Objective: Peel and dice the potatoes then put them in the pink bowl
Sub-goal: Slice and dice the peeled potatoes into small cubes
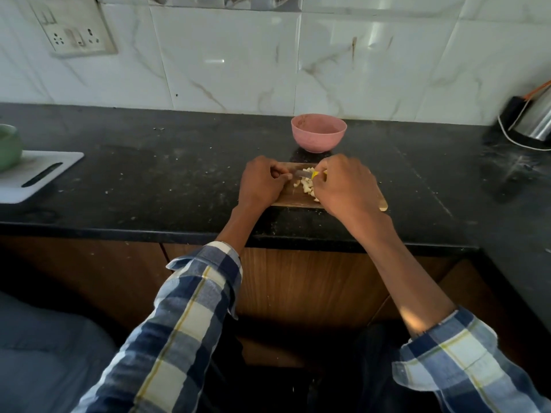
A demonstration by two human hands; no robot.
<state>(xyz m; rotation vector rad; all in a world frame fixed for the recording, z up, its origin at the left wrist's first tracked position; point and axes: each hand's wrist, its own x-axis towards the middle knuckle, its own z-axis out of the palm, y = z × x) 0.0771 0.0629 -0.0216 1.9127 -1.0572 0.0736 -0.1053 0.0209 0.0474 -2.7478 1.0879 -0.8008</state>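
Over the cutting board [293, 198], both hands curl: right [343, 186] grips the knife [307, 174], left [262, 183] pinches its blade.

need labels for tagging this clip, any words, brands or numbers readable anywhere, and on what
None can be read.
switch and socket plate: no lettering legible, too blurred.
pink bowl: plain, no print visible.
knife: yellow handle mostly hidden by the right hand; no brand shows.
steel kettle: blurred, no label readable.
white cutting board: no text.

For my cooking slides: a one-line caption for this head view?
Right hand holds knife over diced potato on wooden board; pink bowl waits behind.
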